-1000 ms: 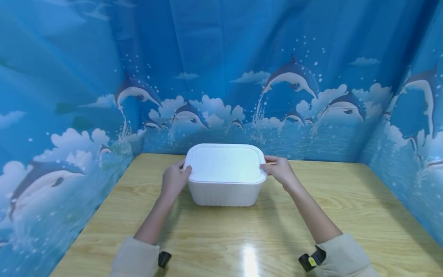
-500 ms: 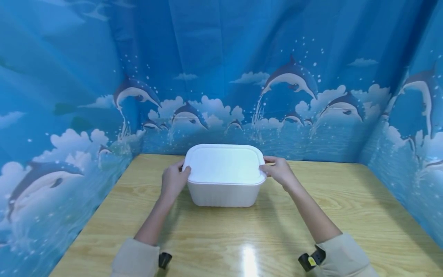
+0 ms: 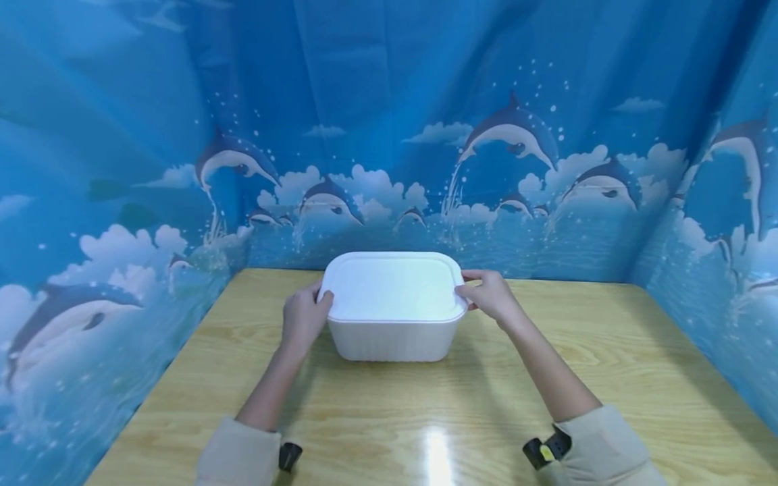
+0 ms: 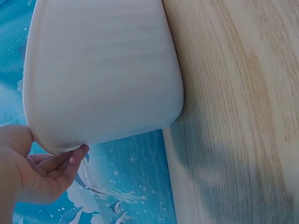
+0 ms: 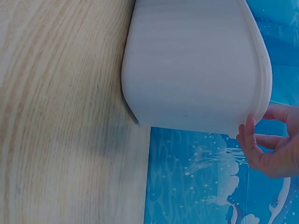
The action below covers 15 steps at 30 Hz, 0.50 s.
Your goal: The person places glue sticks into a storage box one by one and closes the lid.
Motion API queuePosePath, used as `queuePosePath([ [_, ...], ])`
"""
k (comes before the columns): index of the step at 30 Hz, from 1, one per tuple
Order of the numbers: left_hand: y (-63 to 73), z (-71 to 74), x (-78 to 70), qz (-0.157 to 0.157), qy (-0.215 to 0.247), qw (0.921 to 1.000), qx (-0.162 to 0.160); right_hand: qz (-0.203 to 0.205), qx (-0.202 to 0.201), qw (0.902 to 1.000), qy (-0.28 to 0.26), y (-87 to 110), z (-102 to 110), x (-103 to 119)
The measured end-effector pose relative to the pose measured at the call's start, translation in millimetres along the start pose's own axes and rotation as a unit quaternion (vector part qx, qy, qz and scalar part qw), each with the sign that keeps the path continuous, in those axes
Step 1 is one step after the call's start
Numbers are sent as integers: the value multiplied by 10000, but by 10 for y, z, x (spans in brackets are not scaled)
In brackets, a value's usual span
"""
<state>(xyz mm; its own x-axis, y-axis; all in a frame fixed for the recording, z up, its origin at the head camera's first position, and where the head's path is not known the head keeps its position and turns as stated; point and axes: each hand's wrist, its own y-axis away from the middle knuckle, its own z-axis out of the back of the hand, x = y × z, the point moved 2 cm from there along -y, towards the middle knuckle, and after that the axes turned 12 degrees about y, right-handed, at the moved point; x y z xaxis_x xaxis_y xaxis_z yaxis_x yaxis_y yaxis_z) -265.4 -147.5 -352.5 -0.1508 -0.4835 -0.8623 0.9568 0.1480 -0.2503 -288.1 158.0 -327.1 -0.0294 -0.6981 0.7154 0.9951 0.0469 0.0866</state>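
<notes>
A white storage box [image 3: 392, 341] with rounded corners stands on the table, its flat white lid [image 3: 392, 287] on top. My left hand [image 3: 304, 318] grips the lid's left end, with the thumb on the top edge and the fingers curled under the rim, as the left wrist view shows at the fingertips [image 4: 83, 148]. At the opposite end, my right hand [image 3: 491, 297] pinches the rim between thumb and fingers; its fingertips [image 5: 250, 122] touch the rim's underside in the right wrist view. The lid covers whatever is inside the box.
The wood-grain table [image 3: 389, 412] extends around the box and reflects a bright light near the front. A blue curtain [image 3: 377, 121] printed with dolphins hangs behind the table and along both sides. Each sleeve cuff has a black device [image 3: 290, 456] by it.
</notes>
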Motion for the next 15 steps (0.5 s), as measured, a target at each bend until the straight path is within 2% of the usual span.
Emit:
queuePosePath([
  [9, 8, 7, -30, 54, -27, 10000, 1, -102, -65, 9990, -430, -14, -21, -32],
  [15, 9, 2, -18, 229, -71, 9997, 88, -136, -121, 9993, -329, -7, -49, -45],
])
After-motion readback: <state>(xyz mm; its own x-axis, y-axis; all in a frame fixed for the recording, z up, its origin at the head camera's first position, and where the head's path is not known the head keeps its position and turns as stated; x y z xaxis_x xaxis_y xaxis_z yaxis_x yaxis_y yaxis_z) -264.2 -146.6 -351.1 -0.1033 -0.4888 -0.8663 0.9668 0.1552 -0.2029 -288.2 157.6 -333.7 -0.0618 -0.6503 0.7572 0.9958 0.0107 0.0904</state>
